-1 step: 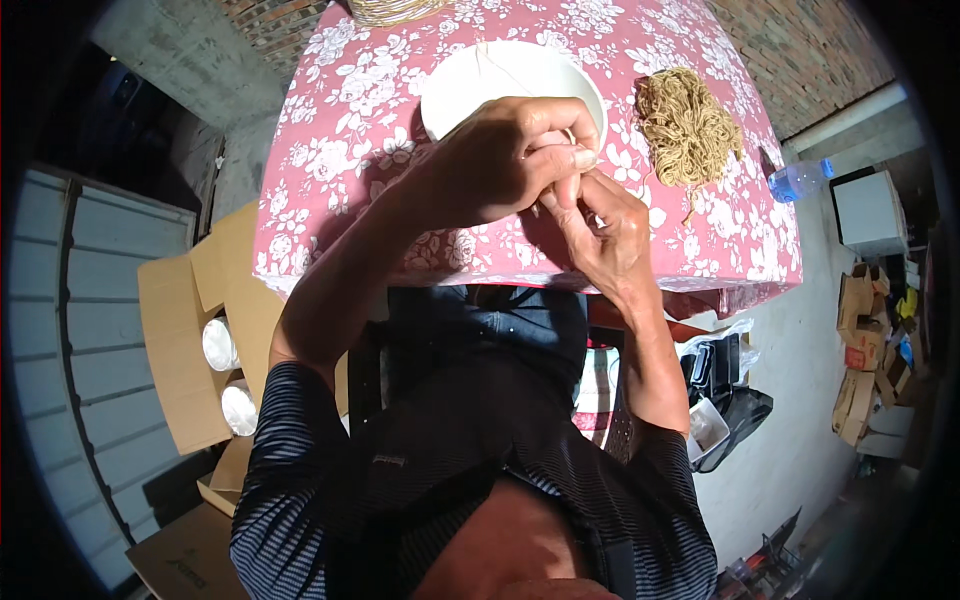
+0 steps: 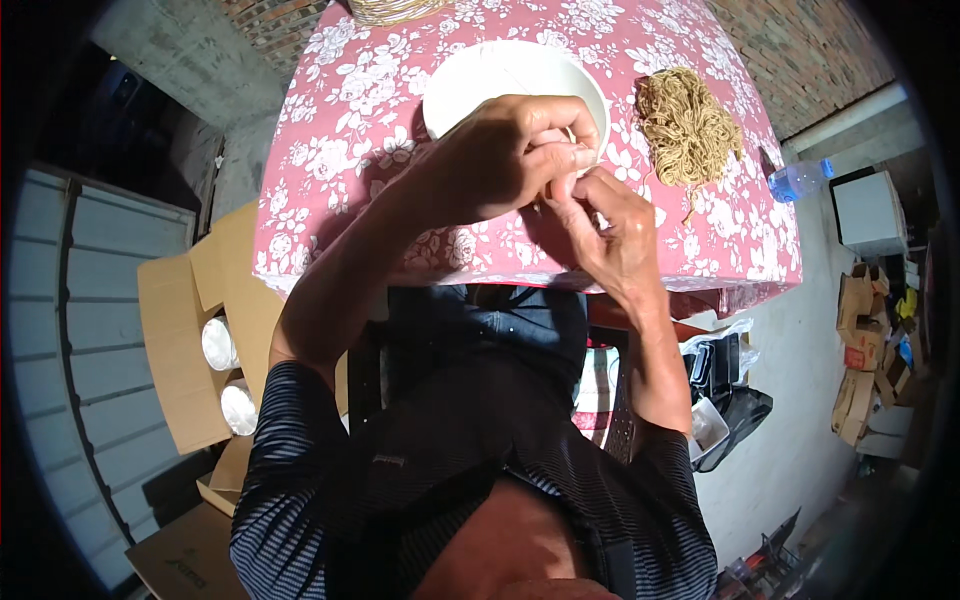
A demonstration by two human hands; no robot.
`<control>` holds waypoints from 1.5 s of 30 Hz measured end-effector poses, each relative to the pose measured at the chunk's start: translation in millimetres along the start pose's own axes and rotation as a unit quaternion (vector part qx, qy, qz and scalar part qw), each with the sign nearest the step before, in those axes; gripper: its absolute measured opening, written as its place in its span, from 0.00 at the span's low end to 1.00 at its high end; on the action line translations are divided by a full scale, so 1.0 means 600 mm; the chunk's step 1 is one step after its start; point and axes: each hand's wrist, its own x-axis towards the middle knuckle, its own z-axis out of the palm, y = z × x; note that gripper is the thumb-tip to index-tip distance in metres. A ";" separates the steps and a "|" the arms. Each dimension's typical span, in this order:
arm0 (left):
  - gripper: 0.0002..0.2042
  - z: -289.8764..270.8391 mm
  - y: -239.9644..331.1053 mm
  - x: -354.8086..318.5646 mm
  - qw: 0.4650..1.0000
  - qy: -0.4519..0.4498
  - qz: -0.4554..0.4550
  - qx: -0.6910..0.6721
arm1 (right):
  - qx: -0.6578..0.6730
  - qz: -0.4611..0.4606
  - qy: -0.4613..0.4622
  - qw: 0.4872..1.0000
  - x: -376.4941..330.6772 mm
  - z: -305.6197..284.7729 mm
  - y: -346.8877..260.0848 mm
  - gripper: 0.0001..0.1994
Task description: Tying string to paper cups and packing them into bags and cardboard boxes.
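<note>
Both my hands meet over the near rim of a white bowl (image 2: 460, 85) on the table. My left hand (image 2: 530, 155) is closed, with thumb and forefinger pinched and a small pale bit of strand showing between the fingers. My right hand (image 2: 615, 225) is closed just below and to the right, its thumb and fingertips pinched against the left fingertips. A thin strand (image 2: 508, 70) lies across the bowl toward my left hand. The fingers mostly hide what is held. To the right of the bowl lies a loose heap of tan yarn (image 2: 690, 130).
A pink floral cloth (image 2: 340, 160) covers the table. At the far left edge stands a coiled, woven-looking thing (image 2: 395, 10). Off the table's right side is a plastic bottle (image 2: 800, 180). An open cardboard box (image 2: 180, 370) with white rolls sits on the left; more cardboard (image 2: 860, 320) lies far right.
My right hand has shifted slightly to the right and its fingers have bent more. The bowl has slid a touch to the right, and the strand in it lies differently.
</note>
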 end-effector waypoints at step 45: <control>0.10 -0.025 -0.028 0.027 0.983 -0.086 -0.123 -0.109 | -0.028 -0.081 0.074 0.994 0.034 -0.037 -0.003 0.12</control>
